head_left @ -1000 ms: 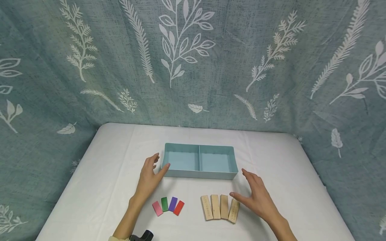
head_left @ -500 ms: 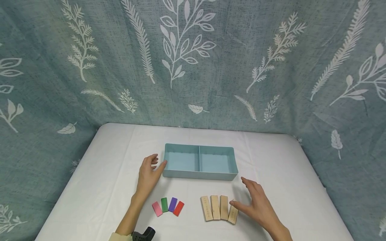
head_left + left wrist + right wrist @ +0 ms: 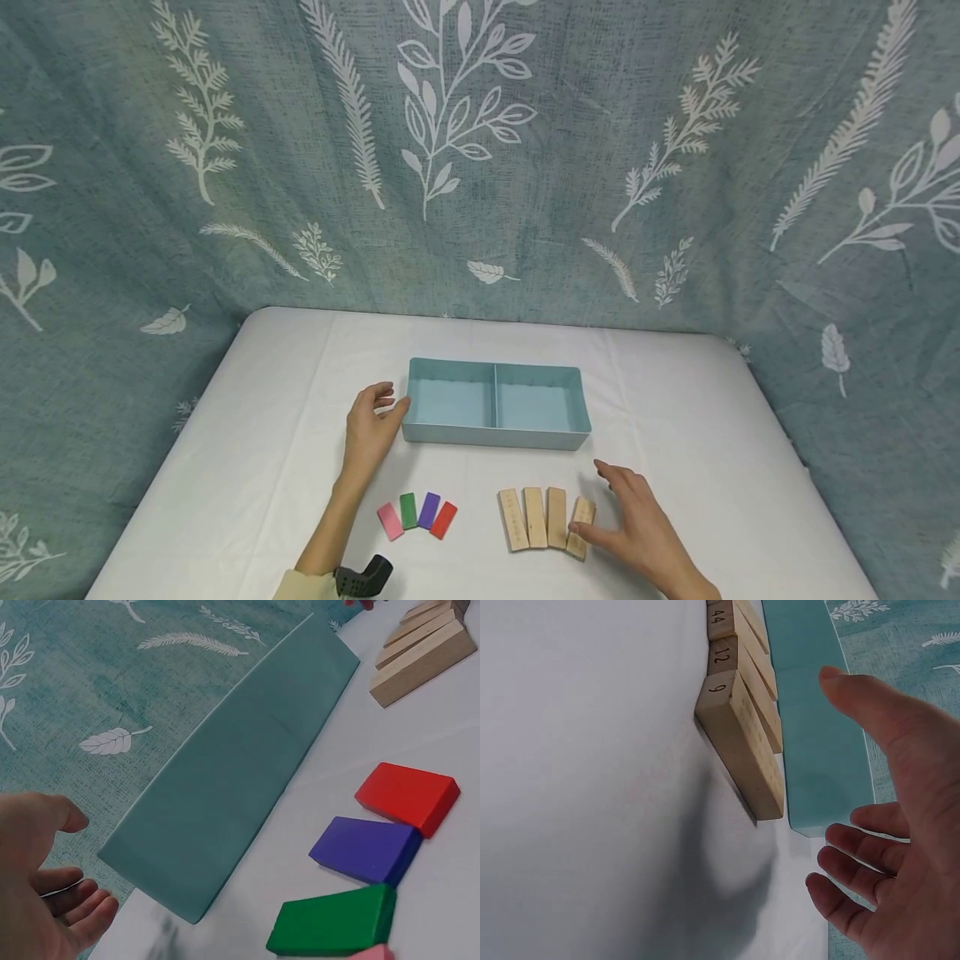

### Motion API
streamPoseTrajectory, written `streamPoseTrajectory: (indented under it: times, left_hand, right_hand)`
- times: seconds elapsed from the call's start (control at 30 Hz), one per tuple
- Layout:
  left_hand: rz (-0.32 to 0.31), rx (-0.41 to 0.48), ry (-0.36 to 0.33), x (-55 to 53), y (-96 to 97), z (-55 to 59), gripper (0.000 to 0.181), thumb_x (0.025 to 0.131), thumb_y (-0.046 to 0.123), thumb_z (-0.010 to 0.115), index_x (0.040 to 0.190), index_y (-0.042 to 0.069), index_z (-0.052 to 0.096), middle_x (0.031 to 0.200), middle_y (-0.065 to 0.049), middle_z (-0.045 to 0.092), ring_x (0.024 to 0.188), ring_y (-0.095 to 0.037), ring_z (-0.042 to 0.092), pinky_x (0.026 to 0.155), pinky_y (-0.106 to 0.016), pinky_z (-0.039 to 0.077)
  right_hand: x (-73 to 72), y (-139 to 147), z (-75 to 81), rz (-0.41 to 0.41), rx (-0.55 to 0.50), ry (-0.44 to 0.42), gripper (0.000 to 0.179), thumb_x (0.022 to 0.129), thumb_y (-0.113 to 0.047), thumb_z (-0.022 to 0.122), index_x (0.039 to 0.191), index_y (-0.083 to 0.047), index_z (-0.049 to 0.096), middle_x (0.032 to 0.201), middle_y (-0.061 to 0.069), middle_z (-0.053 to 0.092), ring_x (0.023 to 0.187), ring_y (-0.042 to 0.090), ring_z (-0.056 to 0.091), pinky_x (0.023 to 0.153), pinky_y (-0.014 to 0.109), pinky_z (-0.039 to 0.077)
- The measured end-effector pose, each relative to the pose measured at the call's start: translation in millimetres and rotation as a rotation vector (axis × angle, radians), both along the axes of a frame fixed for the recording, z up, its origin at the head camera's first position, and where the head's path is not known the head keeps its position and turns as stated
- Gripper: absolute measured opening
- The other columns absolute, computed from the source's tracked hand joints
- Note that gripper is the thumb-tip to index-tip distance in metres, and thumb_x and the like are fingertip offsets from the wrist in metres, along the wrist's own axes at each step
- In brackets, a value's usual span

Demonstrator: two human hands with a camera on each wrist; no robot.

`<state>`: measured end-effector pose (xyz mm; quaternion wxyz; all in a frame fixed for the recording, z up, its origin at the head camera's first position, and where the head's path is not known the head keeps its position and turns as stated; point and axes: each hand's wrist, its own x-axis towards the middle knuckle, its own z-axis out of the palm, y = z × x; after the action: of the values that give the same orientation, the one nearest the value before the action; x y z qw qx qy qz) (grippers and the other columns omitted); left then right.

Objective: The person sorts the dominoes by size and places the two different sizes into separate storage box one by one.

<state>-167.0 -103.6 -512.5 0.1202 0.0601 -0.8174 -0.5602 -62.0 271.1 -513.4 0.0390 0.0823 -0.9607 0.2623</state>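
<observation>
My left hand (image 3: 371, 433) hovers beside the left end of a blue-green two-compartment tray (image 3: 465, 435), fingers relaxed. A gap shows between this hand and the tray (image 3: 232, 772) in the left wrist view. My right hand (image 3: 648, 533) is over the right end of a row of several wooden blocks, thumb in front of the rightmost wooden block (image 3: 581, 521). In the right wrist view its loosely bent fingers hold nothing and stay apart from the block marked 9 (image 3: 742, 750). Pink (image 3: 390, 522), green (image 3: 408, 511), purple (image 3: 429, 511) and red (image 3: 444, 521) blocks lie front left.
A white cloth (image 3: 262, 467) covers the table. Behind it hangs a blue-green curtain (image 3: 540, 150) with white leaf prints. A black device (image 3: 365, 577) is strapped at the left wrist, by a pale sleeve (image 3: 303, 586).
The right hand has come down and nearer to me, beside the rightmost wooden block. The left hand has drawn slightly left, its thumb off the tray's corner. Tray and blocks stay in place.
</observation>
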Motion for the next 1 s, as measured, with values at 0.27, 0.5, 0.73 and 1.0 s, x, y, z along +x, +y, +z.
streamPoseTrajectory:
  times: [0.27, 0.5, 0.73, 1.0]
  left_hand:
    - [0.008, 0.035, -0.012, -4.6, 3.1, -0.7, 0.044, 0.089, 0.011, 0.071, 0.125, -0.009, 0.056, 0.122, -0.024, 0.058, 0.113, -0.036, 0.06, 0.094, -0.04, 0.055]
    - [0.008, 0.067, -0.041, -5.9, 6.4, -3.4, 0.041, 0.088, 0.008, 0.069, 0.124, -0.009, 0.058, 0.121, -0.024, 0.059, 0.111, -0.036, 0.06, 0.093, -0.041, 0.055]
    - [0.017, 0.119, -0.065, -8.0, 10.9, -4.2, 0.042, 0.089, 0.008, 0.068, 0.126, -0.009, 0.057, 0.123, -0.026, 0.06, 0.112, -0.037, 0.062, 0.093, -0.04, 0.055]
    - [0.033, 0.139, -0.057, -10.1, 15.2, -5.8, 0.04, 0.088, 0.006, 0.067, 0.124, -0.01, 0.059, 0.122, -0.027, 0.061, 0.114, -0.038, 0.061, 0.094, -0.036, 0.055]
  right_hand:
    - [5.7, -1.3, -5.2, 0.011, 0.044, -0.053, 0.097, 0.065, -0.059, 0.085, 0.139, -0.006, 0.052, 0.13, 0.009, 0.055, 0.122, 0.03, 0.051, 0.1, 0.053, 0.048]
    - [9.4, -4.7, -5.1, -0.021, 0.126, -0.211, 0.108, 0.062, -0.074, 0.077, 0.144, -0.01, 0.048, 0.135, 0.011, 0.051, 0.124, 0.032, 0.05, 0.1, 0.054, 0.048]
    - [12.9, -7.5, -4.2, -0.024, 0.143, -0.271, 0.111, 0.06, -0.074, 0.078, 0.145, -0.008, 0.046, 0.135, 0.011, 0.049, 0.124, 0.034, 0.05, 0.102, 0.053, 0.047]
    - [16.1, -7.9, -11.3, -0.029, 0.134, -0.249, 0.106, 0.061, -0.069, 0.081, 0.141, -0.007, 0.05, 0.13, 0.009, 0.052, 0.12, 0.031, 0.052, 0.1, 0.051, 0.049]
